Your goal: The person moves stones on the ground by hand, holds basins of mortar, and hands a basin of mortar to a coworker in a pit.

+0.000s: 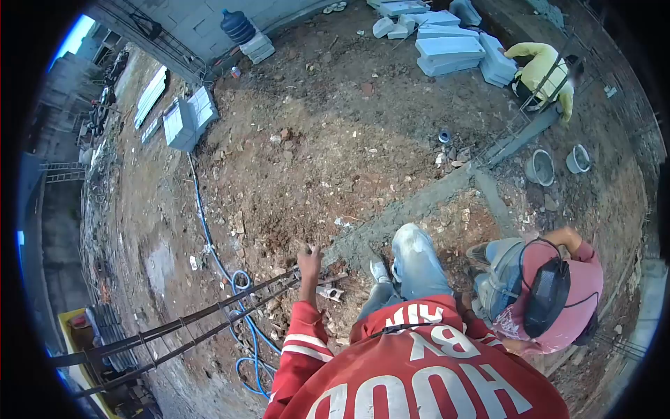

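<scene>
Head view. Left hand (308, 264): fingers curled beside the rebar cage (125, 343) end; hold indistinct. Right hand (463, 302): shadowed near the knee; grip cannot be told. Rebar cage: slanting toward mortar strip (412, 209). Buckets (530, 171): beside strip, presumably for easy reach.

Left of the concrete strip (426, 199) lies the hose (201, 211); rebar (91, 357) reaches toward the strip's near end. Right of it stand two buckets (578, 160); beyond it, the block stack (450, 52).
</scene>
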{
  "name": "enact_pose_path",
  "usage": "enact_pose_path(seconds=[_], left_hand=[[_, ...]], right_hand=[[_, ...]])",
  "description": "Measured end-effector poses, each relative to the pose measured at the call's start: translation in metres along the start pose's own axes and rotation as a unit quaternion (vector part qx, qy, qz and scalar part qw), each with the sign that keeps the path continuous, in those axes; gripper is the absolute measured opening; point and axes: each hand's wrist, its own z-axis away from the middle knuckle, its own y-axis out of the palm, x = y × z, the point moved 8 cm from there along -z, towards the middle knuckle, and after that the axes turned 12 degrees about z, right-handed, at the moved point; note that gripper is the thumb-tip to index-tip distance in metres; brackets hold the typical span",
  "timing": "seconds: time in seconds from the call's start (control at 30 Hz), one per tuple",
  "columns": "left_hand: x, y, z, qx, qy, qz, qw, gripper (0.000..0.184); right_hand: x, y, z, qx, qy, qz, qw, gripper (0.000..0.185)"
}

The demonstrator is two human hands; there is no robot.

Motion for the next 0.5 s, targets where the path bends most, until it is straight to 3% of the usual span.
enact_pose_path(seconds=[0.03, 0.07, 0.13, 0.27, 0.33, 0.37, 0.47, 0.5], left_hand=[[-0.079, 0.036, -0.028, 0.047, 0.051, -0.027, 0.997, 0.022], [-0.120, 0.068, -0.056, 0.061, 0.019, 0.024, 0.998, 0.022], [-0.216, 0.132, -0.096, 0.093, 0.112, 0.037, 0.989, 0.025], [-0.285, 0.239, -0.171, 0.132, 0.194, -0.008, 0.972, 0.028], [-0.299, 0.276, -0.198, 0.164, 0.212, -0.185, 0.945, 0.029], [-0.276, 0.288, -0.229, 0.170, 0.182, -0.236, 0.939, 0.031], [-0.181, 0.283, -0.304, 0.192, 0.070, -0.255, 0.945, 0.030], [-0.143, 0.261, -0.314, 0.191, 0.084, -0.252, 0.945, 0.030]], right_hand=[[0.015, -0.014, -0.010, 0.015, 0.041, -0.040, 0.998, 0.033], [0.021, -0.023, -0.024, 0.022, 0.064, -0.048, 0.997, 0.033], [0.030, -0.031, -0.050, 0.040, 0.101, -0.035, 0.993, 0.032], [0.022, -0.024, -0.112, 0.085, 0.175, -0.011, 0.981, 0.032], [0.016, -0.017, -0.161, 0.106, 0.205, 0.007, 0.973, 0.032], [0.019, -0.018, -0.186, 0.120, 0.223, 0.018, 0.967, 0.032], [0.031, -0.030, -0.296, 0.138, 0.228, 0.065, 0.962, 0.033], [0.038, -0.037, -0.356, 0.125, 0.207, 0.092, 0.966, 0.033]])
